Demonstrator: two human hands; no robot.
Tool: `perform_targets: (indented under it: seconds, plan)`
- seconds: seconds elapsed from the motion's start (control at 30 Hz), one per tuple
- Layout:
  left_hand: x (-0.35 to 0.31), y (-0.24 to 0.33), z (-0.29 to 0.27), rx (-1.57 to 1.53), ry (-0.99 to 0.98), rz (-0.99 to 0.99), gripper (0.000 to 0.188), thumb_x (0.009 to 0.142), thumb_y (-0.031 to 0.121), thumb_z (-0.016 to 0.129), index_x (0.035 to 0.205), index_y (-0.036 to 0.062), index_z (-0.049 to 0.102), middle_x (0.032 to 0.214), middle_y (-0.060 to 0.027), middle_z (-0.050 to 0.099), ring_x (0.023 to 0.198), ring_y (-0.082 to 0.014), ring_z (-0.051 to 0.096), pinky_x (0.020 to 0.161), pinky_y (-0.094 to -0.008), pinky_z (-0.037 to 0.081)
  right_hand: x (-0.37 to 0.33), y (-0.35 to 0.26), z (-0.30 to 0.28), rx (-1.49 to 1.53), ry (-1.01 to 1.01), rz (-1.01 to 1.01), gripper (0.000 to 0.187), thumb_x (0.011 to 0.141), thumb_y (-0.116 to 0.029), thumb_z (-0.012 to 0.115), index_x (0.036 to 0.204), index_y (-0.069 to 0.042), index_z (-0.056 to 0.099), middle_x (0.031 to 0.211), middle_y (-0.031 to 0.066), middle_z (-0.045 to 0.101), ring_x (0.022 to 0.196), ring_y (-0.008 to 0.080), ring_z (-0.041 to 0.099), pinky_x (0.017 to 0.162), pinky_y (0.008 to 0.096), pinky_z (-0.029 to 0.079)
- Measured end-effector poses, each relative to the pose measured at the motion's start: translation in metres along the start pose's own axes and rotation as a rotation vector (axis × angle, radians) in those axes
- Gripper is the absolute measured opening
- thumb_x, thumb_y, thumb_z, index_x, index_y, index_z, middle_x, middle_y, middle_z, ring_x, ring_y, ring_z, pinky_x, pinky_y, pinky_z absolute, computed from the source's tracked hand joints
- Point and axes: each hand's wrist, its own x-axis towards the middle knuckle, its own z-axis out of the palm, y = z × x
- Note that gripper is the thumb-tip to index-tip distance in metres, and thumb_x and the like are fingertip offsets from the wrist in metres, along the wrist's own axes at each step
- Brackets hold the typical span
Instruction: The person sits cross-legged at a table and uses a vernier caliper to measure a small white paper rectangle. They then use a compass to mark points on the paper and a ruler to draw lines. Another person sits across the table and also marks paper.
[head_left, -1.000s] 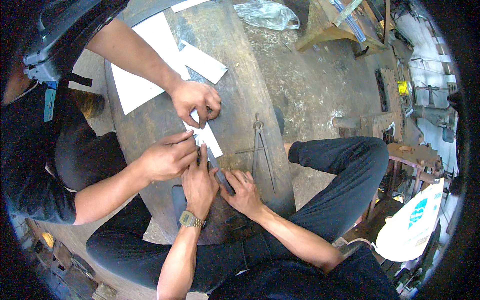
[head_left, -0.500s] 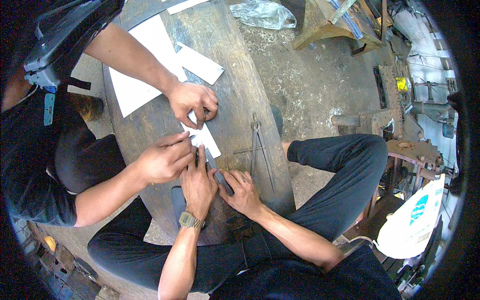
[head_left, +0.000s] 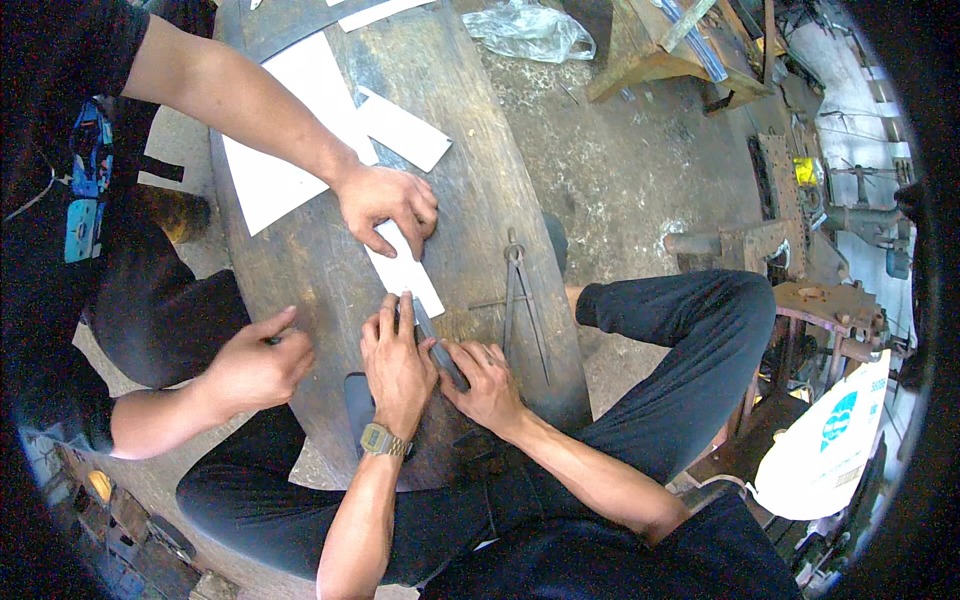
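Note:
My left hand, with a wristwatch, presses its fingers on a narrow grey metal ruler that lies on a dark oval metal sheet. My right hand holds the ruler's near end from the right. The ruler's far end meets a white paper strip. A co-worker's hand pins that strip from above. The co-worker's other hand is closed around a small thin tool, off to the left of my left hand.
A pair of metal dividers lies on the sheet right of the hands. A large white paper and a smaller strip lie farther up. A dark flat phone-like object sits by my left wrist. A plastic bag and wooden stool lie beyond.
The co-worker's lower hand has pulled away to the left from the paper strip. My hands stay on the ruler.

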Motion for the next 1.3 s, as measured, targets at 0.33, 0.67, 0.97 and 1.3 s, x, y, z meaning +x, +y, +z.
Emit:
perform_targets:
  seconds: [0.33, 0.67, 0.97, 1.3]
  plan:
    - [-0.001, -0.002, 0.001, -0.095, 0.041, 0.002, 0.075, 0.078, 0.012, 0.078, 0.146, 0.0026, 0.048, 0.142, -0.0189, 0.051, 0.122, -0.04, 0.05, 0.107, -0.0473, 0.043, 0.011, 0.004, -0.067, 0.145, 0.192, 0.298, 0.039, 0.078, -0.008, 0.081, 0.112, -0.002, 0.062, 0.105, 0.0158, 0.062, 0.097, 0.0358, 0.062, 0.087, 0.0452, 0.05]
    - [-0.004, -0.004, 0.003, -0.071, 0.031, -0.021, 0.075, 0.079, 0.01, 0.077, 0.148, 0.0037, 0.047, 0.145, -0.016, 0.05, 0.123, -0.0378, 0.05, 0.104, -0.0474, 0.044, 0.004, 0.045, -0.08, -0.161, 0.0, 0.46, 0.041, 0.079, 0.002, 0.074, 0.114, 0.006, 0.054, 0.089, 0.0264, 0.065, 0.085, 0.0483, 0.065, 0.077, 0.0513, 0.053]
    - [-0.008, -0.006, -0.001, -0.137, 0.019, -0.011, 0.072, 0.08, 0.005, 0.075, 0.147, 0.0089, 0.049, 0.146, -0.0151, 0.048, 0.126, -0.0384, 0.049, 0.105, -0.048, 0.044, 0.031, 0.045, -0.138, 1.269, -0.342, 0.771, 0.031, 0.1, -0.019, 0.067, 0.123, -0.015, 0.047, 0.092, 0.0065, 0.064, 0.085, 0.023, 0.067, 0.065, 0.0346, 0.05]
    - [-0.012, -0.011, 0.002, -0.226, 0.038, -0.038, 0.071, 0.078, -0.001, 0.074, 0.143, -0.002, 0.047, 0.149, -0.02, 0.044, 0.131, -0.0416, 0.046, 0.112, -0.0482, 0.041, 0.117, 0.005, -0.067, 1.249, -0.028, 0.058, 0.037, 0.095, 0.004, 0.065, 0.118, -0.014, 0.042, 0.106, 0.0127, 0.064, 0.103, 0.0306, 0.069, 0.087, 0.0438, 0.06]
